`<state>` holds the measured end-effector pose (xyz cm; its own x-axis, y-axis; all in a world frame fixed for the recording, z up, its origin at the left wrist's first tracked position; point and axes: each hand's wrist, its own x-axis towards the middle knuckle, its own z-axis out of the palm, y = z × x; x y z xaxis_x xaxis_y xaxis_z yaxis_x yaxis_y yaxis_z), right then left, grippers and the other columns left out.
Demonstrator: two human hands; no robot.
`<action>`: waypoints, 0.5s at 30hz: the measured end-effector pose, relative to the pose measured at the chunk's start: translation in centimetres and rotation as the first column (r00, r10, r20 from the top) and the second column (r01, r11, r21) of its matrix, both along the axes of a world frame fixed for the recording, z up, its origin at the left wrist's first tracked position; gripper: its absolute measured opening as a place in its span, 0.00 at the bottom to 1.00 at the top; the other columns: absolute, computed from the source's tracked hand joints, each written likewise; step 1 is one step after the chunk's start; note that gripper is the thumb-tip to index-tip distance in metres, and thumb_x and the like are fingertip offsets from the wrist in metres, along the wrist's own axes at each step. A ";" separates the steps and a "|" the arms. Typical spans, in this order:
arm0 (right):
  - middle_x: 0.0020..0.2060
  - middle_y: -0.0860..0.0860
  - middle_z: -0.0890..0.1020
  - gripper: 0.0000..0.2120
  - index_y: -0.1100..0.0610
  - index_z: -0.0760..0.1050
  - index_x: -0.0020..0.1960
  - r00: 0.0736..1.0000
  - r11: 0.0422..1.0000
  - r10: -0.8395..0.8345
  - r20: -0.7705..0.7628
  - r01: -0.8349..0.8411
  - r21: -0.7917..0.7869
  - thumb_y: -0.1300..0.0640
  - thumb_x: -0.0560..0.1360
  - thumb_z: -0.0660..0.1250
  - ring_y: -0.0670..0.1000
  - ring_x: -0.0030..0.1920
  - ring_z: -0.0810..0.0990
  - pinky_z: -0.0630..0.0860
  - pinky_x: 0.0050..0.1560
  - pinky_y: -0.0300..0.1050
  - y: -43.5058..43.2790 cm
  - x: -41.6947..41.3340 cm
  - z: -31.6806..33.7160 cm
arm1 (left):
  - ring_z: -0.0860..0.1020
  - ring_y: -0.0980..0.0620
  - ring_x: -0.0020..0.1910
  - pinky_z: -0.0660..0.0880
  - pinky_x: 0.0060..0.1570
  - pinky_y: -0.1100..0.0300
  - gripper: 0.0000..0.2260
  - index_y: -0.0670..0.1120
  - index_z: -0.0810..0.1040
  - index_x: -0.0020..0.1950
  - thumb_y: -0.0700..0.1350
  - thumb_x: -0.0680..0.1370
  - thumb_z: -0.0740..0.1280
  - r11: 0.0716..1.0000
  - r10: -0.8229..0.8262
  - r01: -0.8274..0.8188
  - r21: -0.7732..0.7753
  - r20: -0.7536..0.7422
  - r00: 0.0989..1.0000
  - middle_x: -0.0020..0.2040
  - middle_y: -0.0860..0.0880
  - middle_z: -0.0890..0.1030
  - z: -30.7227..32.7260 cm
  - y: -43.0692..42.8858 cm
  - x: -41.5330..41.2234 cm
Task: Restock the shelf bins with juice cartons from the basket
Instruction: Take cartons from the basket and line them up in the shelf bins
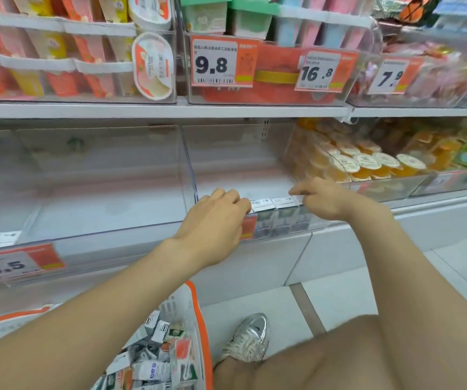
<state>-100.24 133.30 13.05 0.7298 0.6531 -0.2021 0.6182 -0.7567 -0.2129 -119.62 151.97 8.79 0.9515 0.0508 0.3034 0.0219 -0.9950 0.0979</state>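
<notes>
We saw a white metal shelf (156,109) carrying clear plastic bins of packaged goods, and below it a second white shelf (437,198) holding clear plastic bins (100,164). On the pale tiled floor (339,299) stood an orange-rimmed white basket (198,319) of small cartons.

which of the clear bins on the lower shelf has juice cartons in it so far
The middle bin, where both hands are: a short row of juice cartons stands along its front wall. The left bin looks bare; the right bin holds orange cups.
</notes>
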 end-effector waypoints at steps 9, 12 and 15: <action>0.52 0.50 0.82 0.17 0.55 0.83 0.59 0.974 0.922 0.016 0.227 -0.102 0.373 0.67 0.77 0.62 0.50 0.52 0.79 0.75 0.57 0.45 1.6 -6.6 1.7 | 0.73 0.46 0.57 0.70 0.56 0.50 0.11 0.49 0.80 0.59 0.40 0.78 0.67 0.988 -0.072 0.093 -0.124 0.166 0.984 0.54 0.51 0.80 0.3 1.4 -2.5; 0.38 0.45 0.84 0.15 0.52 0.84 0.47 0.972 0.914 0.203 0.115 -0.230 0.335 0.66 0.73 0.61 0.46 0.39 0.79 0.76 0.45 0.44 3.8 -12.4 1.3 | 0.73 0.46 0.49 0.68 0.47 0.51 0.06 0.50 0.78 0.51 0.42 0.75 0.69 0.993 -0.020 0.052 -0.108 0.284 0.959 0.46 0.52 0.77 0.5 1.7 -4.8; 0.38 0.52 0.84 0.11 0.53 0.80 0.40 0.935 0.920 0.355 0.021 -0.353 0.168 0.63 0.72 0.61 0.55 0.41 0.79 0.78 0.44 0.49 6.2 -17.2 -0.7 | 0.74 0.49 0.42 0.71 0.39 0.53 0.05 0.52 0.75 0.46 0.43 0.72 0.68 0.982 0.007 0.035 -0.187 0.220 0.975 0.42 0.55 0.76 -0.5 2.6 -8.2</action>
